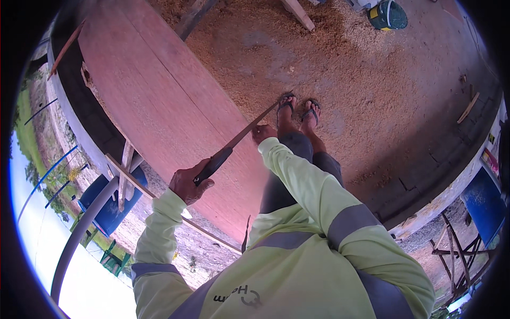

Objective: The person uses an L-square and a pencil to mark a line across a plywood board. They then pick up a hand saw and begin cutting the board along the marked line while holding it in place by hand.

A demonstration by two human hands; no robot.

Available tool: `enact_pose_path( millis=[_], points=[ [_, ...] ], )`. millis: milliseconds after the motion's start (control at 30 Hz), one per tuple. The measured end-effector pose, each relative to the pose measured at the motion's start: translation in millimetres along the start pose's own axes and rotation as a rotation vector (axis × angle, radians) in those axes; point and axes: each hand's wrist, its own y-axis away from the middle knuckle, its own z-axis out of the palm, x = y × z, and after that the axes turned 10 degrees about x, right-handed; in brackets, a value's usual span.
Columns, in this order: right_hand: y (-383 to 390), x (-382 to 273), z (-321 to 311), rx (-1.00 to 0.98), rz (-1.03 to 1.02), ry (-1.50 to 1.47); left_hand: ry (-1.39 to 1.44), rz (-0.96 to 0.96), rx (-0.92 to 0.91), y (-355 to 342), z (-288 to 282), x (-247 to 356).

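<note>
My left hand (190, 183) is wrapped round the black handle of a handsaw (234, 142). The blade is long and brownish, seen almost edge-on, and slants up and right across a wide reddish wooden board (164, 101), its tip pointing toward my feet. My right hand (263, 133) is curled beside the blade, at the board's right edge. Its fingers are partly hidden, so I cannot tell if they pinch the blade or the board's edge. A dark seam line runs lengthwise along the board.
Sawdust (340, 106) covers the floor around my sandalled feet. A dark green bucket (388, 15) stands at the far right, near a wooden leg (298, 13). A thin wooden strip (212, 231) lies along the board's left side. Blue drums (114, 202) stand beyond the low wall.
</note>
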Motion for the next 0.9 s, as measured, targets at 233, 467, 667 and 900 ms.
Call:
enact_pose_path(
  millis=[233, 467, 667, 900],
  points=[
    [-2, -2, -2, 0.013, 0.054, 0.013, -0.03, 0.019, -0.006, 0, 7, -8],
    [-1, -4, -1, 0.021, 0.029, 0.047, 0.0, -0.029, 0.042, 30, -2, -5],
    [-5, -5, -8, -0.018, 0.009, 0.095, -0.051, -0.059, 0.002, 88, -55, 5],
    [-3, -11, -13, -0.076, 0.062, 0.099, -0.048, -0.021, 0.075, -24, 13, 20]
  ],
)
